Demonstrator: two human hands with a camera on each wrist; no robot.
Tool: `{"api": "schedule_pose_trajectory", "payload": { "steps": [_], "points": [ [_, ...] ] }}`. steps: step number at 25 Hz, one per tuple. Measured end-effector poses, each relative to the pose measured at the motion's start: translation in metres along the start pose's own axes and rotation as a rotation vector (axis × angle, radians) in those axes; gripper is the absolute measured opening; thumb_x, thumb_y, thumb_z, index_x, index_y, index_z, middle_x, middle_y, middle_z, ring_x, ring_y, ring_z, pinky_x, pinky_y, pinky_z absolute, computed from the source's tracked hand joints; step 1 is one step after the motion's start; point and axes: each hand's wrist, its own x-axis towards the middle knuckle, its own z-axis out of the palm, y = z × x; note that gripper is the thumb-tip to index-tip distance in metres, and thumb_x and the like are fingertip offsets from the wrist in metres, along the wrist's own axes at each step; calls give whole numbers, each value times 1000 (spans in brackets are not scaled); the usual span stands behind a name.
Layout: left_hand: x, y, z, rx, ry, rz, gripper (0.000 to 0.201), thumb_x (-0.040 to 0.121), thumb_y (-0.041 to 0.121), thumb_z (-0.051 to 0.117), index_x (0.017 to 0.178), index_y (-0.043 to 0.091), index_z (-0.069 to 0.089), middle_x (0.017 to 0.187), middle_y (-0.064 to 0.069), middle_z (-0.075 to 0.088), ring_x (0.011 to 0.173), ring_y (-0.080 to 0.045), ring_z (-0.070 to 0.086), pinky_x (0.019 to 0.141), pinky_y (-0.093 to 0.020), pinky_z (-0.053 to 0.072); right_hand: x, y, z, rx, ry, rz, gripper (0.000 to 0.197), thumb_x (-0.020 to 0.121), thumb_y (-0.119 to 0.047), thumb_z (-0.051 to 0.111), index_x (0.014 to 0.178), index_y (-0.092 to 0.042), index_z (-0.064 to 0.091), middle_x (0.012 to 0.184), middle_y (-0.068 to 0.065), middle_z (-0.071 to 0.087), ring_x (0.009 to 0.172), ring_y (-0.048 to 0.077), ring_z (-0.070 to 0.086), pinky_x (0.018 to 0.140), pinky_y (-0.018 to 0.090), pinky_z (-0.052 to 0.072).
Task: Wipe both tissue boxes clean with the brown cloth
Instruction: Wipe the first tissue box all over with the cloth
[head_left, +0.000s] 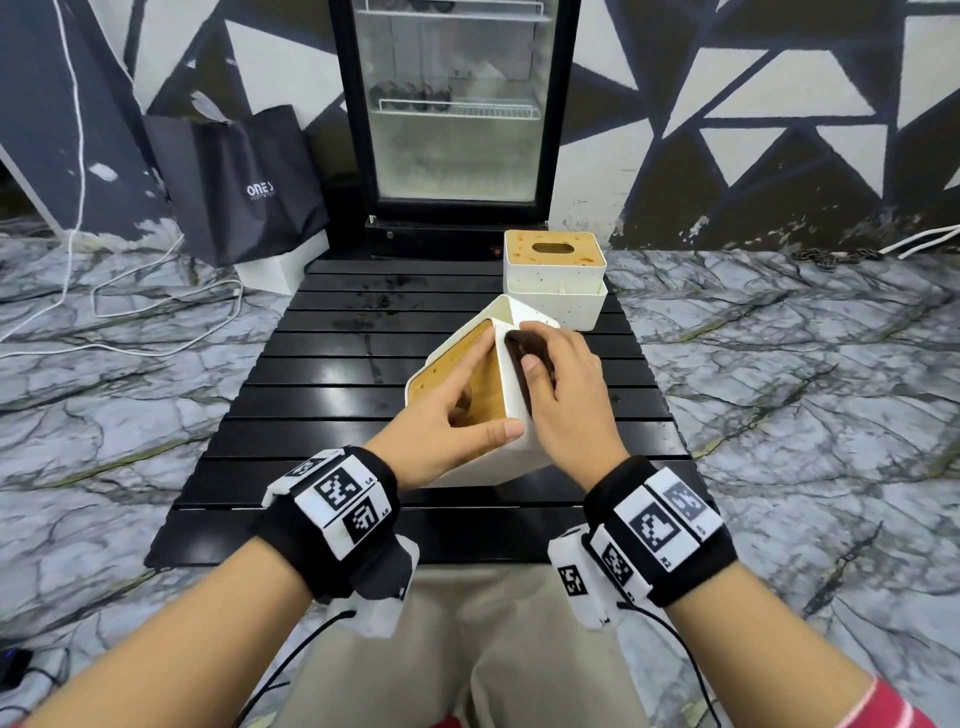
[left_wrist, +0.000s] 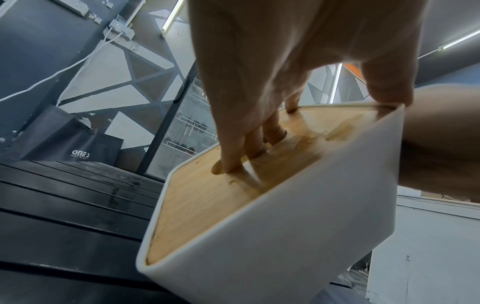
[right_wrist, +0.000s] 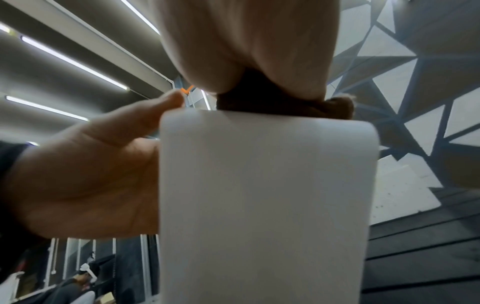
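The left hand (head_left: 447, 415) hooks fingers in the tilted tissue box (head_left: 483, 457); the right hand (head_left: 566, 395) presses the brown cloth (head_left: 522, 345) at 1 o'clock; hard rubbing may slip the box onto the table (head_left: 322, 364).

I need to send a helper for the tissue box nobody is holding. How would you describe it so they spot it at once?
Start at the glass-door fridge against the patterned wall; the black slatted table lies right before it. On the table's far right corner stands the untouched tissue box, upright and speckled with spots, unlike the tilted tissue box gripped in both hands nearer the person.
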Motion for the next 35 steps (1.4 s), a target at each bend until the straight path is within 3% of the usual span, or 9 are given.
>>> {"api": "schedule_pose_trajectory", "payload": {
  "steps": [3, 6, 9, 14, 18, 22, 25, 32, 35],
  "points": [
    [1, 0, 3, 15, -9, 11, 88, 68, 53, 69, 129, 62, 7, 148, 2, 34, 131, -18, 39, 112, -31, 33, -1, -6, 1, 16, 1, -31, 32, 94, -12, 42, 124, -18, 50, 124, 3, 50, 114, 22, 41, 100, 31, 32],
    [3, -2, 4, 60, -2, 8, 92, 74, 46, 72, 137, 55, 6, 147, -12, 32, 131, -23, 37, 112, -33, 31, 11, -4, -2, 10, -1, -33, 30, 94, -13, 42, 123, -17, 51, 122, 4, 52, 112, 19, 43, 101, 34, 31],
    [5, -4, 2, 70, -12, 20, 96, 66, 60, 66, 141, 56, 8, 145, -2, 38, 117, -10, 44, 110, -41, 35, 12, -2, -5, 15, 12, -14, 30, 94, -11, 42, 122, -16, 51, 120, 4, 52, 107, 12, 42, 103, 36, 31],
    [6, -5, 3, 46, -22, 19, 89, 65, 61, 67, 131, 69, 8, 147, 4, 36, 127, -12, 42, 112, -41, 33, 7, -2, -2, 8, 7, -51, 30, 94, -11, 42, 122, -17, 52, 121, 4, 52, 113, 19, 44, 102, 33, 30],
    [8, -6, 2, 51, -44, 8, 95, 66, 61, 66, 140, 60, 7, 146, 16, 34, 127, -12, 43, 111, -43, 33, 16, 0, -4, 27, 11, -36, 29, 94, -10, 42, 120, -17, 53, 118, 1, 53, 112, 17, 45, 104, 39, 31],
    [5, -4, -2, -6, -8, -13, 87, 63, 60, 66, 128, 71, 9, 130, 8, 45, 115, -12, 49, 108, -32, 37, 2, 1, 1, 17, -13, -65, 32, 94, -15, 41, 124, -18, 50, 123, 1, 52, 114, 19, 42, 99, 29, 29],
    [3, -1, -3, -63, 10, -27, 87, 67, 48, 68, 131, 63, 11, 111, 2, 53, 98, -10, 54, 90, -14, 43, -14, 11, 1, -1, -40, -120, 36, 90, -23, 37, 124, -20, 50, 122, -2, 52, 112, 14, 40, 95, 21, 25],
    [3, 1, -4, -110, 10, -46, 85, 72, 38, 63, 136, 57, 12, 105, 8, 54, 91, -7, 55, 84, -13, 43, 2, 22, -1, -48, -26, 1, 33, 93, -19, 40, 124, -17, 51, 125, 3, 51, 117, 24, 40, 96, 23, 24],
    [3, 3, -3, -145, 24, -37, 78, 76, 31, 64, 129, 60, 14, 101, 6, 55, 86, -6, 55, 79, -9, 44, -6, 13, 3, -32, -40, -69, 34, 93, -20, 38, 125, -18, 49, 125, 1, 50, 115, 20, 38, 95, 22, 25]
  ]
}}
